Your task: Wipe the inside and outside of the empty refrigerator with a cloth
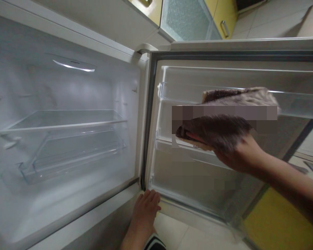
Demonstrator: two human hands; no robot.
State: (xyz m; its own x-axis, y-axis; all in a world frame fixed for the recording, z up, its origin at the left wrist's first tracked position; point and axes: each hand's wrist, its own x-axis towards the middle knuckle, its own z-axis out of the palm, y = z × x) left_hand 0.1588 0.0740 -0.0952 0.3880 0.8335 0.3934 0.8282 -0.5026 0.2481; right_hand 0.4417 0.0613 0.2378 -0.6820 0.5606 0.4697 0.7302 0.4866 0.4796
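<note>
My right hand (pixel 237 147) grips a brown cloth (pixel 224 130), bunched and partly draped over the fingers, in front of the door's inner side. A blurred, pixelated band hides part of the cloth, and whether it touches the door I cannot tell. Below, my left hand (pixel 147 205) has its fingers curled over the lower edge of the open refrigerator door (pixel 193 173), close to the hinge side. Clear door racks (pixel 182 92) run across the inner panel behind the cloth.
On the left, the lit refrigerator compartment (pixel 75 93) holds a glass shelf (pixel 75 119) and a clear tray (pixel 75 156) under it. Yellow cabinets (pixel 221 21) stand beyond the door, with a tiled floor (pixel 172 232) below.
</note>
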